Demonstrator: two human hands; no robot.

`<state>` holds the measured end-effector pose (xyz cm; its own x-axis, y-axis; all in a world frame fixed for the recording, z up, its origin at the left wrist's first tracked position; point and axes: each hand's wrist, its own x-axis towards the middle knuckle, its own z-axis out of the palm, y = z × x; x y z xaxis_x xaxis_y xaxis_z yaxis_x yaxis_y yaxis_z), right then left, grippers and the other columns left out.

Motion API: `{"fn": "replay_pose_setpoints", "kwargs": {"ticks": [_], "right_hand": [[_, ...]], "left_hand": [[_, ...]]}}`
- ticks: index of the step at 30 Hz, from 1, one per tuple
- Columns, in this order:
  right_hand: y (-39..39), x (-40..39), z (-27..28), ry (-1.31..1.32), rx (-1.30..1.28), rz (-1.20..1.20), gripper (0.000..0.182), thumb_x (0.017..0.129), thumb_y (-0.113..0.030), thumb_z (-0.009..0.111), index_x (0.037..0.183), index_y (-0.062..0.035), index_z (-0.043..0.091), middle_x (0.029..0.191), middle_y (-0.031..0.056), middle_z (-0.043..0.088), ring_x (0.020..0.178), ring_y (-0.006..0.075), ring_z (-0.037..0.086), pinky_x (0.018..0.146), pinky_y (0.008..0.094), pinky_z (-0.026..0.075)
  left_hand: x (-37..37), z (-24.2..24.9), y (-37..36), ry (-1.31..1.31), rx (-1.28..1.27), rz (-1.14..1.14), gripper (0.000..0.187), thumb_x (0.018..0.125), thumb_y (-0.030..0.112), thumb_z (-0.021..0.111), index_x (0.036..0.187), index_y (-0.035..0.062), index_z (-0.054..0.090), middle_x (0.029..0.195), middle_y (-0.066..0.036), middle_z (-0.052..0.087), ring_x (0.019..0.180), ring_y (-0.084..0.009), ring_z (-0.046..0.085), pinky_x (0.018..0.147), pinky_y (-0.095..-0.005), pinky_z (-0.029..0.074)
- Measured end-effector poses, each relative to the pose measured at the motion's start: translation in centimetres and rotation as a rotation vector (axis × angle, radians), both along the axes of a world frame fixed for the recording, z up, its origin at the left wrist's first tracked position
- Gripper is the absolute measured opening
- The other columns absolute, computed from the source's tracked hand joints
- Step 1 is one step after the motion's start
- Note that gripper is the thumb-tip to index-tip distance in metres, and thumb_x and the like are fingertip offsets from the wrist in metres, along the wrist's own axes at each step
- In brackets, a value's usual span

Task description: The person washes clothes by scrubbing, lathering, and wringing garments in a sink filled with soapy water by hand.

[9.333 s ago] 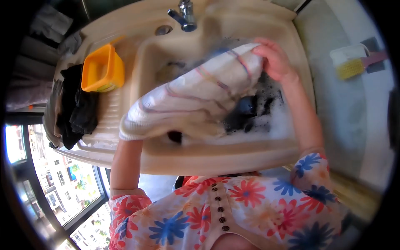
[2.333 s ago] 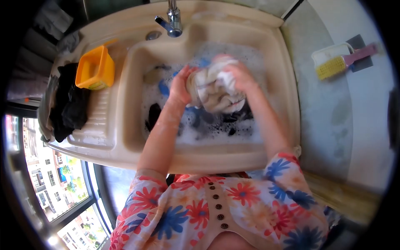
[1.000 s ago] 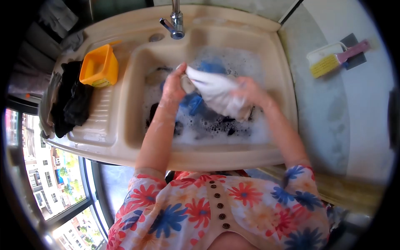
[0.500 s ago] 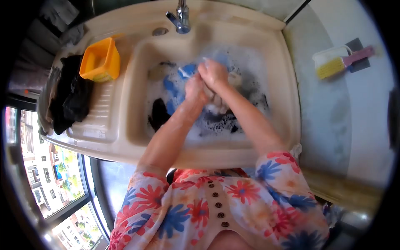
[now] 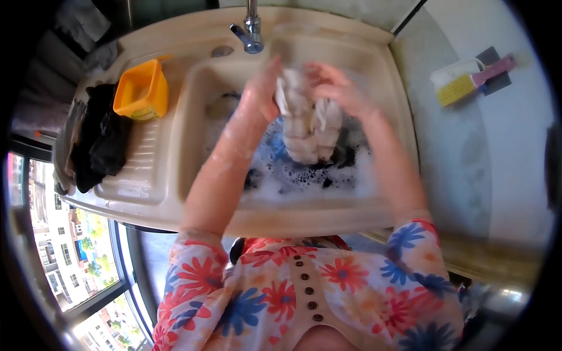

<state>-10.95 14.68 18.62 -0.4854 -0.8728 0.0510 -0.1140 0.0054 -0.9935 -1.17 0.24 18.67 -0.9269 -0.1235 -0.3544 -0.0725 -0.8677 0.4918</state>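
Note:
Above the soapy water of the sink, a wet, whitish cloth item (image 5: pixel 300 120) hangs folded and crumpled between my hands; I cannot make out what kind of garment it is. My left hand (image 5: pixel 261 96) grips its left upper edge, thumb low and fingers raised. At its upper right, the fingers of my right hand (image 5: pixel 339 89) curl against the cloth, somewhat blurred by motion. Beneath it, blue cloth (image 5: pixel 274 140) and dark cloth (image 5: pixel 344 157) lie partly covered by suds.
A beige sink (image 5: pixel 181 146) has a ribbed drainboard on the left, holding black clothes (image 5: pixel 102 137) and a yellow plastic basket (image 5: pixel 142 90). The faucet (image 5: pixel 252 29) stands at the back. A yellow-bristled brush (image 5: pixel 468 85) lies by a white soap dish on the right ledge.
My hands were pressed together over the whitish cloth in the water. Now they are apart, one on each side, and the cloth is raised and spread longer between them.

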Motion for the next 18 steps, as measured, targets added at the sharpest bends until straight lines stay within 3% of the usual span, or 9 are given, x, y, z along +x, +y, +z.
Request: {"fn": "replay_pose_setpoints", "kwargs": {"ticks": [2, 4, 7, 9, 11, 13, 14, 16, 18], "right_hand": [[0.4, 1.6, 5.6, 0.045, -0.109, 0.189, 0.060, 0.072, -0.009, 0.061, 0.126, -0.0024, 0.036, 0.115, 0.0075, 0.049, 0.096, 0.0195, 0.054, 0.084, 0.0308, 0.043], [0.0, 4.1, 8.3, 0.149, -0.050, 0.070, 0.057, 0.073, -0.010, 0.062, 0.124, -0.0016, 0.038, 0.112, 0.0096, 0.051, 0.095, 0.0191, 0.054, 0.084, 0.0310, 0.043], [-0.2, 4.0, 9.1, 0.350, 0.044, -0.110, 0.054, 0.074, -0.012, 0.063, 0.122, -0.0009, 0.041, 0.106, 0.0110, 0.054, 0.093, 0.0177, 0.055, 0.082, 0.0304, 0.044], [0.3, 3.1, 8.7, 0.460, 0.093, -0.286, 0.044, 0.076, -0.010, 0.060, 0.117, -0.0018, 0.047, 0.097, 0.0094, 0.058, 0.086, 0.0135, 0.056, 0.075, 0.0262, 0.046], [0.7, 3.5, 9.7, 0.219, -0.059, -0.197, 0.043, 0.078, -0.007, 0.058, 0.119, -0.0014, 0.045, 0.092, 0.0076, 0.058, 0.081, 0.0112, 0.056, 0.072, 0.0247, 0.047], [1.0, 4.2, 10.9, 0.026, -0.159, -0.164, 0.037, 0.078, -0.003, 0.056, 0.115, -0.0014, 0.050, 0.089, 0.0068, 0.059, 0.077, 0.0117, 0.057, 0.070, 0.0245, 0.047], [1.2, 4.4, 11.6, -0.014, -0.219, -0.229, 0.034, 0.078, -0.003, 0.057, 0.111, -0.0012, 0.052, 0.086, 0.0061, 0.060, 0.075, 0.0107, 0.057, 0.067, 0.0238, 0.047], [1.6, 4.1, 13.1, -0.088, -0.344, -0.353, 0.028, 0.077, -0.004, 0.058, 0.105, -0.0009, 0.056, 0.080, 0.0046, 0.061, 0.070, 0.0089, 0.056, 0.062, 0.0223, 0.047], [2.6, 1.0, 11.8, -0.029, -0.374, -0.442, 0.021, 0.078, -0.006, 0.059, 0.099, -0.0014, 0.059, 0.086, 0.0055, 0.060, 0.075, 0.0103, 0.057, 0.064, 0.0231, 0.048]], "left_hand": [[-0.1, 4.2, -0.1, 0.086, -0.113, -0.054, 0.032, 0.088, 0.029, 0.047, 0.097, -0.0010, 0.050, 0.083, -0.011, 0.058, 0.077, -0.0231, 0.059, 0.073, -0.0382, 0.051], [-0.9, 7.1, 0.9, 0.100, -0.363, 0.008, 0.033, 0.088, 0.029, 0.048, 0.102, -0.0016, 0.049, 0.087, -0.012, 0.058, 0.078, -0.0239, 0.059, 0.073, -0.0375, 0.051], [-0.7, 9.0, 0.3, 0.200, -0.497, -0.113, 0.040, 0.084, 0.030, 0.054, 0.108, -0.0006, 0.047, 0.089, -0.011, 0.058, 0.079, -0.0228, 0.059, 0.074, -0.0367, 0.051], [-0.1, 6.4, -0.6, 0.384, -0.582, -0.176, 0.051, 0.077, 0.030, 0.063, 0.112, -0.0027, 0.047, 0.090, -0.011, 0.058, 0.086, -0.0217, 0.057, 0.075, -0.0348, 0.049], [1.3, 3.2, -0.3, 0.387, -0.630, -0.238, 0.063, 0.067, 0.029, 0.072, 0.116, -0.0022, 0.048, 0.096, -0.012, 0.058, 0.091, -0.0212, 0.055, 0.080, -0.0308, 0.045], [2.6, 2.7, 1.1, 0.412, -1.052, -0.517, 0.068, 0.058, 0.027, 0.076, 0.114, -0.0010, 0.050, 0.102, -0.012, 0.058, 0.095, -0.0209, 0.053, 0.086, -0.0284, 0.039], [2.5, 0.5, 1.8, 0.420, -1.052, -0.453, 0.060, 0.058, 0.027, 0.075, 0.107, -0.0015, 0.055, 0.095, -0.010, 0.060, 0.088, -0.0193, 0.055, 0.083, -0.0289, 0.041], [1.5, -4.5, 0.3, 0.176, -1.504, -0.597, 0.050, 0.059, 0.025, 0.075, 0.098, -0.0013, 0.060, 0.085, -0.007, 0.062, 0.079, -0.0172, 0.056, 0.077, -0.0276, 0.044], [2.5, -5.3, -0.9, 0.135, -1.292, -0.453, 0.041, 0.061, 0.021, 0.075, 0.094, -0.0013, 0.062, 0.081, -0.006, 0.063, 0.074, -0.0152, 0.056, 0.072, -0.0272, 0.045]]}}
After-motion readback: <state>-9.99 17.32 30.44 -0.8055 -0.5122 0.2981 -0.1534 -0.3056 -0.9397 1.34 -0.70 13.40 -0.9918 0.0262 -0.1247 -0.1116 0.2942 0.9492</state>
